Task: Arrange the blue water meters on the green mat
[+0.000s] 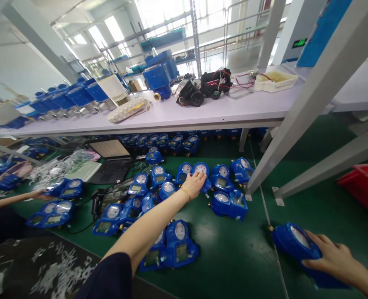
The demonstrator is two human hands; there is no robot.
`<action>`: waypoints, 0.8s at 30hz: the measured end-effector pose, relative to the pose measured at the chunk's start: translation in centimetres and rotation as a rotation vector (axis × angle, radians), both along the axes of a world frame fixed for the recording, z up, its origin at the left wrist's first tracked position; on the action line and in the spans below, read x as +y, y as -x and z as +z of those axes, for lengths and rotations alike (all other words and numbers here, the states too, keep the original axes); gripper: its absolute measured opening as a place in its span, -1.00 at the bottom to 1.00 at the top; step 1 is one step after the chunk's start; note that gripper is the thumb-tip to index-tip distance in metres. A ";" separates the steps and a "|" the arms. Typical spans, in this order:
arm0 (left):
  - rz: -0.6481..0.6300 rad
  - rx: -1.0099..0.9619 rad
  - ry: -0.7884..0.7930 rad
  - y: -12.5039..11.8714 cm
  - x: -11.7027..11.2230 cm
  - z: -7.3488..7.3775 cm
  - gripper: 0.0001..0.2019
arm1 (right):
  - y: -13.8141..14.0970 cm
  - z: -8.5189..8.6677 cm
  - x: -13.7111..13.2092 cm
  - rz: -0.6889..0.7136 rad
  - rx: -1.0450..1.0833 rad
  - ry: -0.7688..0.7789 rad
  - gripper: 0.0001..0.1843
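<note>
My left hand [195, 184] reaches across the green bench and lies over a blue water meter [201, 167] with a round white dial, its fingers curled on the casing. Toward the right edge, my right hand [333, 253] grips another blue water meter [292, 241] from the side, thumb and fingers around the body. That one is tilted, with a brass fitting at its far end. Around my left hand stand several more meters with dials and small grey displays, among them a pair [181, 245] nearer me and a group [229, 203] to the right.
A shelf [208, 114] above the bench carries blue meters, a pouch [129, 110] and wired black parts. An open laptop [110, 166] sits left of centre. A co-worker's hand [40, 194] touches meters at left. Slanted metal posts [302, 112] and a red bin [362, 187] stand right.
</note>
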State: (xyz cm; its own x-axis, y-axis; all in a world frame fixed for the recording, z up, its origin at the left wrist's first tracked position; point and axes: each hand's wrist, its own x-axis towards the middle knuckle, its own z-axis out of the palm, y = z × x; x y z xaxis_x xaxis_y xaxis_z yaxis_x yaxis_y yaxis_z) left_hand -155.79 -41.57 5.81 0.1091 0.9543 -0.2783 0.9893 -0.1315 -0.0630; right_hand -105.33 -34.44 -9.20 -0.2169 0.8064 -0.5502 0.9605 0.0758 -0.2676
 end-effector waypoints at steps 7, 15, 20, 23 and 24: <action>-0.050 0.005 0.175 2.1 8.2 -2.2 -0.21 | -0.4 -0.1 -1.5 -0.070 -0.023 0.189 0.36; -0.022 -0.033 0.191 1.7 8.0 -4.6 -0.27 | 3.7 -0.6 -10.6 0.090 0.067 0.173 0.03; 0.134 -0.152 -0.048 1.9 2.7 -3.4 -0.15 | 14.9 2.3 -13.8 0.183 0.056 0.203 0.12; 0.316 -0.318 -0.210 2.4 -4.4 -2.1 -0.26 | 22.1 2.6 -15.0 0.199 0.049 0.115 0.08; 0.366 -0.373 -0.236 2.4 -7.4 -1.7 -0.31 | 23.9 2.2 -15.4 0.193 0.064 0.063 0.06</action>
State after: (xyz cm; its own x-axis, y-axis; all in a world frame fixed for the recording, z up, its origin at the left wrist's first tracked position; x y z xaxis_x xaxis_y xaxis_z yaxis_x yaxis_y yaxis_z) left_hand -158.23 -48.99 4.06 -0.1898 0.9800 -0.0591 0.9287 0.1987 0.3132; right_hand -129.22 -49.82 -7.04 -0.4003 0.7108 -0.5784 0.9106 0.2380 -0.3378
